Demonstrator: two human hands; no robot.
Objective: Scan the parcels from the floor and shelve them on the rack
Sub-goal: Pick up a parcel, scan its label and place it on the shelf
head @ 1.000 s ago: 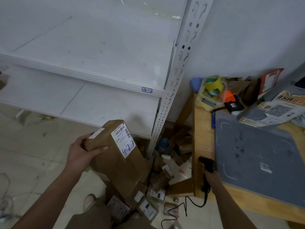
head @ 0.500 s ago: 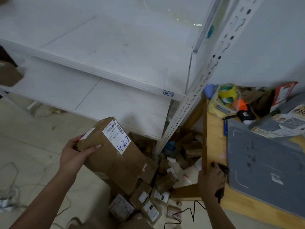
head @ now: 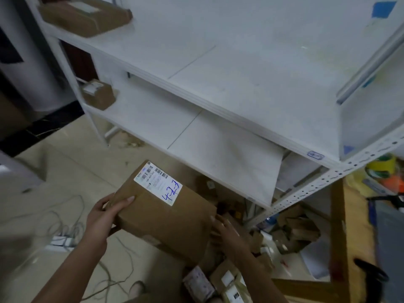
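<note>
The left hand's (head: 99, 217) fingers (head: 124, 203) curl over the near left end of the brown parcel (head: 161, 217), gripping it. At the parcel's right end the right hand's (head: 227, 234) fingers (head: 216, 219) lie against the side, seemingly straight, though blur hides their tips. The parcel is held above the floor (head: 65, 171), label (head: 158, 182) up, before the white rack's (head: 229, 88) lower shelves. Smaller parcels (head: 295, 228) are heaped on the floor beside the wooden worktop (head: 358, 237).
</note>
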